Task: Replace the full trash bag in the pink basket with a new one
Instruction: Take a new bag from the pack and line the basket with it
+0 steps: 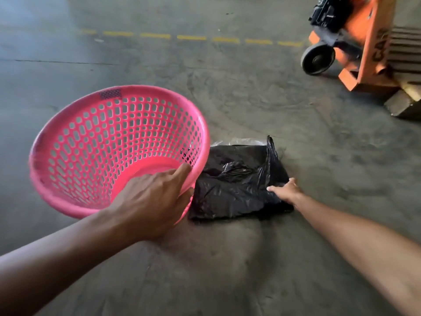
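Left hand (150, 199) gripped near rim of pink basket (91, 142), held tilted w/ opening toward camera, no bag inside. Right hand (286, 191) pinched edge of folded black trash bag (234, 181) lying on concrete floor (227, 270), just beside basket. Orange pallet jack (355, 39) upper right.

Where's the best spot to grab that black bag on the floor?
Probably the loose flap sticking up along the black bag's right side, pinched from above. The rest lies flat on the floor, offering little to grip, and the right hand is already there.
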The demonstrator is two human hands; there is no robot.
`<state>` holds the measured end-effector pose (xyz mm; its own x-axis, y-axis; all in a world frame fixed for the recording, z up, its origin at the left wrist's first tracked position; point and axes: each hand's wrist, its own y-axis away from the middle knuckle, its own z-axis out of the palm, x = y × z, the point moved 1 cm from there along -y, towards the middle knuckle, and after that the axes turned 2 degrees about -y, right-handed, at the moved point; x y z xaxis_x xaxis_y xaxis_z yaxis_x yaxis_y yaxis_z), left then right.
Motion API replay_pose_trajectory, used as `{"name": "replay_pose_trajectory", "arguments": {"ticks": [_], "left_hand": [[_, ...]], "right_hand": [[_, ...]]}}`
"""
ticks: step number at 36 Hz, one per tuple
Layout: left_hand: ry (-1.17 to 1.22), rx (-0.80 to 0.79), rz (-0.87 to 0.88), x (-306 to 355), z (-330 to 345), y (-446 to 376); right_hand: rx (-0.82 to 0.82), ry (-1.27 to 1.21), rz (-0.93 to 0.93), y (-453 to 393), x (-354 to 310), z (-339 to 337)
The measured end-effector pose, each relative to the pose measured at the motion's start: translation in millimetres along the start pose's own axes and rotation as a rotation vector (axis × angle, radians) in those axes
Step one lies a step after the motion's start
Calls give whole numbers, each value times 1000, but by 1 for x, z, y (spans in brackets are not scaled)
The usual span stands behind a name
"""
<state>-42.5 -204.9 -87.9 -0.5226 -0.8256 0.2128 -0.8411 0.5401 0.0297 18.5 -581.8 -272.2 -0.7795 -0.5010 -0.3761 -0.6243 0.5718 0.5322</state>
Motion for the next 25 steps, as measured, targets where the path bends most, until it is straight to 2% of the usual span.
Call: {"name": "replay_pose_trajectory", "arguments": {"ticks": [6, 11, 18, 25], "left_hand": [[6, 16, 1, 1, 1, 0], [-9, 18, -3, 2, 2, -1], [-15, 47, 8, 2, 2, -2], [-16, 106, 17, 0, 0, -5]], "right_hand": [[85, 7, 49, -8, -4, -11], [140, 124, 33, -15, -1, -8], [-104, -97, 39, -8, 0, 0], [-181, -306, -6, 2, -26, -41]]}}
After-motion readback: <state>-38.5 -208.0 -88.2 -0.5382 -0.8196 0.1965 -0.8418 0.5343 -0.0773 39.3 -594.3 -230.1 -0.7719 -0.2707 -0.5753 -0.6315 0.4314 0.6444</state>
